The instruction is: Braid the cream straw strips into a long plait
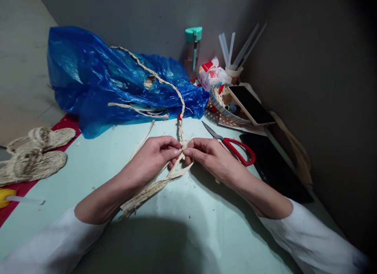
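A pale braided cord of dried plant fibre (pixel 182 105) runs from the blue bag down to my two hands, with a small red piece (pixel 179 116) on or beside it. My left hand (pixel 161 152) pinches the strands at the lower end of the braid. Close against it, my right hand (pixel 203 152) pinches strands at the same spot, thumbs almost touching. Loose flat fibre strips (pixel 150 191) hang from the braid toward me, under my left wrist. Red-handled scissors (pixel 235 148) lie beside my right hand, blades pointing away.
Behind the hands a blue plastic bag (pixel 88 81) spreads out, with fibre strips (pixel 138 111) on it. Woven sandals (pixel 38 160) lie at left on red cloth. At right are a basket (pixel 218 103), a tablet (pixel 250 105), a black flat panel (pixel 273 168) and a bottle (pixel 193 50).
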Available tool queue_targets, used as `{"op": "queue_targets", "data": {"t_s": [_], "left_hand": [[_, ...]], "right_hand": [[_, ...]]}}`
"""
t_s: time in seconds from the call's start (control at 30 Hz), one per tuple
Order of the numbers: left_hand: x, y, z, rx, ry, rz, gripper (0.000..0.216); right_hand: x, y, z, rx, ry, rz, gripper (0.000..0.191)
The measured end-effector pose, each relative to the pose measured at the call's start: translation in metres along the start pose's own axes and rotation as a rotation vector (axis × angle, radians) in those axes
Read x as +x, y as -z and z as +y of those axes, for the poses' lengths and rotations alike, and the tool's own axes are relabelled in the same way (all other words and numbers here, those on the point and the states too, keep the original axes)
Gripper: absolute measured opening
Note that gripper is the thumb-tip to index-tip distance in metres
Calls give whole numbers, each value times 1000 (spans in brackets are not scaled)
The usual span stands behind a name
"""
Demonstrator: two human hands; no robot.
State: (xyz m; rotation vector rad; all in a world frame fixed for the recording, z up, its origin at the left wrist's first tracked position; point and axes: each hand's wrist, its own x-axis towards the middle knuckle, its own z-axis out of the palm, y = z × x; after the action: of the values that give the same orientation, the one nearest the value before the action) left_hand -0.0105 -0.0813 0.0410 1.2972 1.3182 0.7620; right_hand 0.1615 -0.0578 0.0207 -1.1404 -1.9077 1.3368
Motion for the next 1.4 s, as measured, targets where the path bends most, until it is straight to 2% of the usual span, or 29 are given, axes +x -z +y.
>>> {"op": "queue_targets", "data": {"t_s": [0.23, 0.47, 0.63, 0.77, 1.03, 1.27, 1.4], "left_hand": [[-1, -6, 1, -27, -11, 54, 8], [3, -10, -5, -98, 30, 120, 5], [4, -10, -7, -80, 23, 150, 10], [3, -10, -5, -88, 39, 139, 11], [2, -12, -4, -62, 52, 108, 15], [1, -12, -6, -86, 32, 120, 15], [3, -7, -10, -145, 20, 70, 13]], "right_hand": [[-4, -2, -5, -93, 13, 31, 21], [-6, 0, -8, -137, 5, -28, 21], [-10, 5, -14, -431, 36, 0, 26], [-14, 9, -21, -592, 20, 16, 30], [-15, 6, -30, -604, -25, 55, 32], [-16, 0, -23, -657, -13, -60, 25], [-20, 3, -24, -715, -25, -85, 22]]}}
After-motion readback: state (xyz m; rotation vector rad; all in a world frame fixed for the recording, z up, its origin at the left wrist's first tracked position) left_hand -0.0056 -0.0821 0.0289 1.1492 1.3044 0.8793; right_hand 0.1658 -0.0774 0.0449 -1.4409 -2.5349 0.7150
